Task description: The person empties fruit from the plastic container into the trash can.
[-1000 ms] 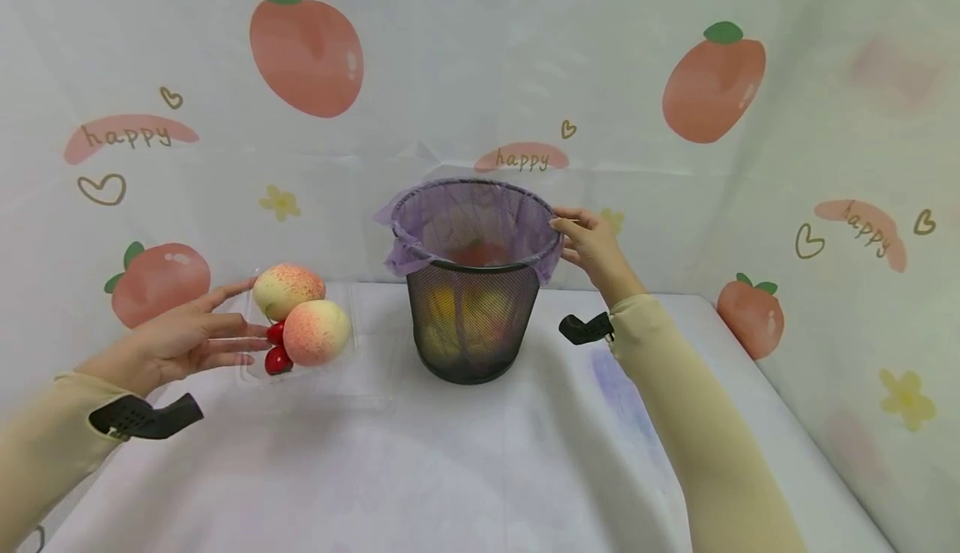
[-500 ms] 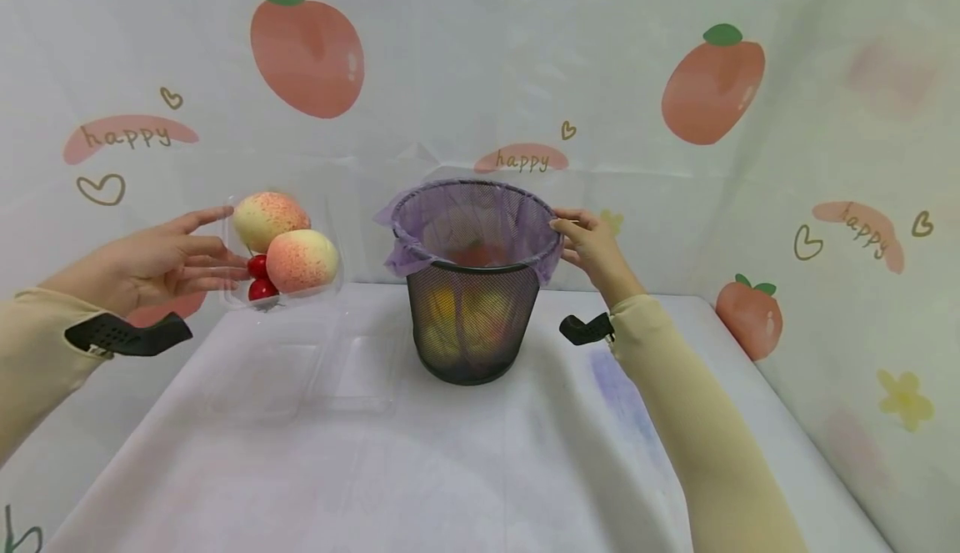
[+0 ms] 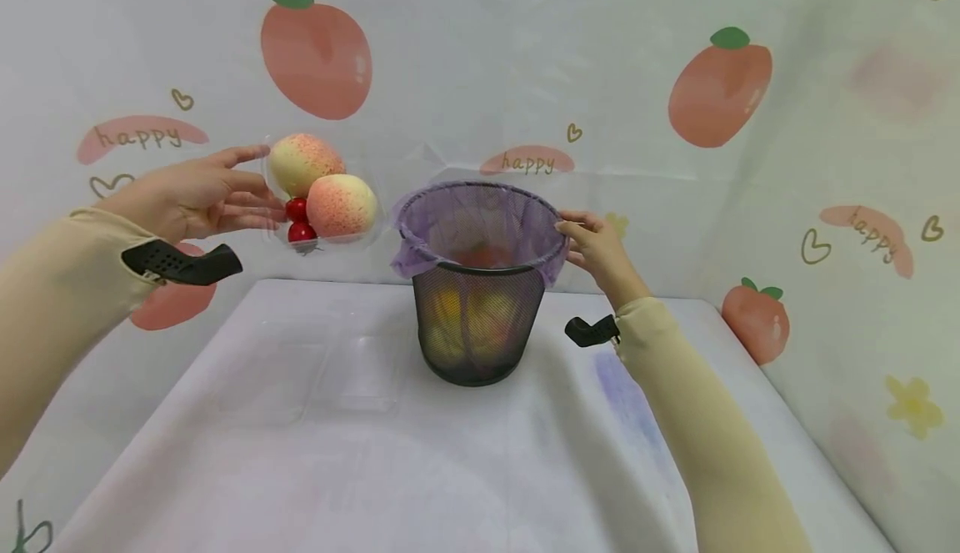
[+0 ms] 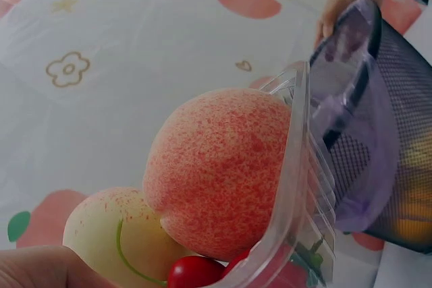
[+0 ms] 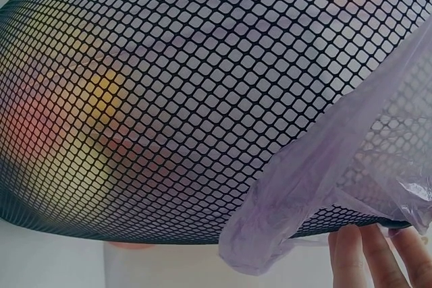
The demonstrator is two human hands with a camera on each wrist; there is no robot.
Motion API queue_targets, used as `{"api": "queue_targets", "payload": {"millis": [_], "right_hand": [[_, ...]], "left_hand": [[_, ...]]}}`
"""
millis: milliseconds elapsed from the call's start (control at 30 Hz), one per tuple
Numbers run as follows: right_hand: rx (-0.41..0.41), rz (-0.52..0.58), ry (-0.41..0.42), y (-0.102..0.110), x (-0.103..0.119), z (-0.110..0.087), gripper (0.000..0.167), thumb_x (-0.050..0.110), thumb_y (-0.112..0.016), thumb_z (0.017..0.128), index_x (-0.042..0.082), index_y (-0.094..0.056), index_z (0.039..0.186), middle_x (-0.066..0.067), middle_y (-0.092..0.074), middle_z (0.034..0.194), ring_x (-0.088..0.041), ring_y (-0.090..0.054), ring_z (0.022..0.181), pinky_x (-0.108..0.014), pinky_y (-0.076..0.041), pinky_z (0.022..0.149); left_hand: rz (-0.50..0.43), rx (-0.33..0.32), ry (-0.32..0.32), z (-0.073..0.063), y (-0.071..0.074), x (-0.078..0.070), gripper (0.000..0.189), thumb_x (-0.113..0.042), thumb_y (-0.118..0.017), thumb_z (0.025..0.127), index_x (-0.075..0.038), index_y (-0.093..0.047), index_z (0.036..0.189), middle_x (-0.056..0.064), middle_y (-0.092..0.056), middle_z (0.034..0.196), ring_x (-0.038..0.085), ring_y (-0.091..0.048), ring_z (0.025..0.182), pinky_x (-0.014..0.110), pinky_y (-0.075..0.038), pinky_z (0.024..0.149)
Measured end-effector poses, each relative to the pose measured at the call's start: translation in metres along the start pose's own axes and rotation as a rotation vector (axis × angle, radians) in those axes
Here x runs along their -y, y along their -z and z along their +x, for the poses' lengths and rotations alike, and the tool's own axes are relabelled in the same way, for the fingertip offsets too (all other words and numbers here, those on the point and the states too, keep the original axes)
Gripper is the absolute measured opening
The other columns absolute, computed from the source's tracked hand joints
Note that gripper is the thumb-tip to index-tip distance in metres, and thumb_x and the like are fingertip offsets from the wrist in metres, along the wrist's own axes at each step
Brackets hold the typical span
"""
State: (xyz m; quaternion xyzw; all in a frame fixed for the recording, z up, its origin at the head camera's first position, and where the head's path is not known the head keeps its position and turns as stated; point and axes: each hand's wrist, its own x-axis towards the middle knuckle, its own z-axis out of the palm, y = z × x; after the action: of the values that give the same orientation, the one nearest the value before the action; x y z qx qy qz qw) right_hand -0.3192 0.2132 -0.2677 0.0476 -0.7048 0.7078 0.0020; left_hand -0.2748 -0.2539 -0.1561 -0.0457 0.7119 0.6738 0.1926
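My left hand (image 3: 206,196) grips a clear plastic container (image 4: 291,166) by its left side, up off the table. It is tilted toward the bin and carries two peaches (image 3: 342,205) and red cherries (image 3: 302,232). Past the cherries, in the left wrist view, some green leaves (image 4: 312,255) show through the plastic. At centre stands a black mesh bin (image 3: 468,369) lined with a purple plastic bag (image 3: 415,259). Yellow and red fruit (image 5: 74,166) shows blurred through the mesh. My right hand (image 3: 600,254) pinches the bin's right rim between thumb and fingers.
Another clear plastic tray (image 3: 360,404), hard to make out, lies on the white table (image 3: 420,478) left of the bin. Behind hangs a fruit-printed cloth (image 3: 480,52), close to the table's back edge.
My left hand has raised the container with the peaches and cherries off the table, first up and leftward, then up and rightward toward the bin. The right hand stays on the rim.
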Motion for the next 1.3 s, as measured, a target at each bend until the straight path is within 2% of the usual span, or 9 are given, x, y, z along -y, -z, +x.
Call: {"api": "queue_targets", "payload": {"millis": [200, 367, 500, 567, 700, 800, 933, 1133, 1300], "right_hand": [[-0.014, 0.005, -0.014, 0.001, -0.001, 0.001, 0.046, 0.014, -0.055, 0.096, -0.001, -0.045, 0.139, -0.001, -0.055, 0.108, -0.008, -0.065, 0.081, -0.015, -0.056, 0.071], [-0.025, 0.001, -0.020, 0.001, 0.000, 0.001, 0.048, 0.014, -0.055, 0.096, -0.001, -0.045, 0.140, -0.003, -0.055, 0.110, -0.009, -0.066, 0.081, -0.015, -0.056, 0.070], [-0.020, -0.003, -0.022, 0.001, 0.001, 0.001, 0.050, 0.015, -0.055, 0.096, -0.001, -0.043, 0.141, -0.003, -0.054, 0.110, -0.007, -0.065, 0.080, -0.014, -0.055, 0.071], [-0.020, -0.003, -0.023, 0.001, 0.001, 0.001, 0.050, 0.015, -0.055, 0.096, -0.002, -0.043, 0.142, -0.002, -0.054, 0.110, -0.006, -0.065, 0.079, -0.014, -0.055, 0.071], [-0.019, 0.003, -0.025, 0.002, 0.002, 0.001, 0.049, 0.014, -0.055, 0.096, -0.002, -0.042, 0.142, -0.001, -0.054, 0.108, -0.006, -0.065, 0.078, -0.014, -0.055, 0.071], [-0.015, 0.006, -0.022, 0.001, 0.002, 0.000, 0.049, 0.014, -0.054, 0.097, -0.002, -0.042, 0.141, -0.001, -0.054, 0.107, -0.006, -0.066, 0.078, -0.014, -0.055, 0.071], [-0.017, 0.009, -0.017, 0.001, 0.001, 0.000, 0.047, 0.014, -0.054, 0.097, -0.002, -0.044, 0.140, 0.000, -0.054, 0.106, -0.008, -0.066, 0.080, -0.014, -0.055, 0.071], [-0.028, 0.008, -0.020, -0.001, 0.001, 0.000, 0.046, 0.014, -0.055, 0.096, -0.002, -0.045, 0.139, 0.000, -0.055, 0.105, -0.008, -0.066, 0.080, -0.015, -0.056, 0.070], [-0.018, 0.000, -0.027, -0.001, 0.002, 0.000, 0.049, 0.014, -0.056, 0.096, -0.002, -0.043, 0.140, 0.001, -0.055, 0.104, -0.007, -0.065, 0.080, -0.014, -0.055, 0.070]], "left_hand": [[-0.025, 0.000, 0.009, 0.007, -0.023, -0.018, 0.084, -0.009, -0.053, 0.098, -0.048, -0.001, 0.152, 0.007, -0.058, 0.102, 0.021, -0.071, 0.078, 0.029, -0.061, 0.070], [-0.018, -0.010, 0.004, 0.013, -0.043, -0.030, 0.086, -0.007, -0.055, 0.096, -0.051, -0.005, 0.151, 0.012, -0.047, 0.123, 0.021, -0.071, 0.078, 0.029, -0.061, 0.069], [-0.030, -0.011, 0.011, 0.015, -0.056, -0.038, 0.088, -0.004, -0.055, 0.095, -0.055, -0.006, 0.149, 0.016, -0.028, 0.149, 0.022, -0.071, 0.079, 0.032, -0.061, 0.072], [-0.044, -0.015, 0.011, 0.016, -0.063, -0.042, 0.090, -0.002, -0.055, 0.094, -0.055, -0.007, 0.148, 0.014, -0.022, 0.155, 0.023, -0.070, 0.079, 0.033, -0.061, 0.074], [-0.052, -0.024, -0.016, 0.018, -0.076, -0.047, 0.091, 0.002, -0.056, 0.092, -0.054, -0.012, 0.149, 0.017, -0.033, 0.146, 0.021, -0.069, 0.080, 0.033, -0.061, 0.073], [-0.027, -0.027, -0.044, 0.018, -0.084, -0.051, 0.088, 0.002, -0.056, 0.092, -0.051, -0.014, 0.150, 0.014, -0.053, 0.118, 0.020, -0.068, 0.078, 0.032, -0.061, 0.068], [0.000, -0.026, -0.067, 0.022, -0.092, -0.054, 0.088, 0.000, -0.056, 0.093, -0.048, -0.011, 0.151, 0.010, -0.060, 0.094, 0.021, -0.066, 0.072, 0.031, -0.061, 0.063], [0.027, -0.052, -0.083, 0.029, -0.103, -0.056, 0.088, 0.002, -0.051, 0.094, -0.048, -0.009, 0.152, 0.009, -0.046, 0.119, 0.019, -0.060, 0.090, 0.030, -0.061, 0.065], [0.080, -0.092, -0.094, 0.033, -0.111, -0.055, 0.087, 0.003, -0.050, 0.093, -0.048, -0.010, 0.152, 0.010, -0.044, 0.126, 0.021, -0.051, 0.106, 0.027, -0.060, 0.064]]}}
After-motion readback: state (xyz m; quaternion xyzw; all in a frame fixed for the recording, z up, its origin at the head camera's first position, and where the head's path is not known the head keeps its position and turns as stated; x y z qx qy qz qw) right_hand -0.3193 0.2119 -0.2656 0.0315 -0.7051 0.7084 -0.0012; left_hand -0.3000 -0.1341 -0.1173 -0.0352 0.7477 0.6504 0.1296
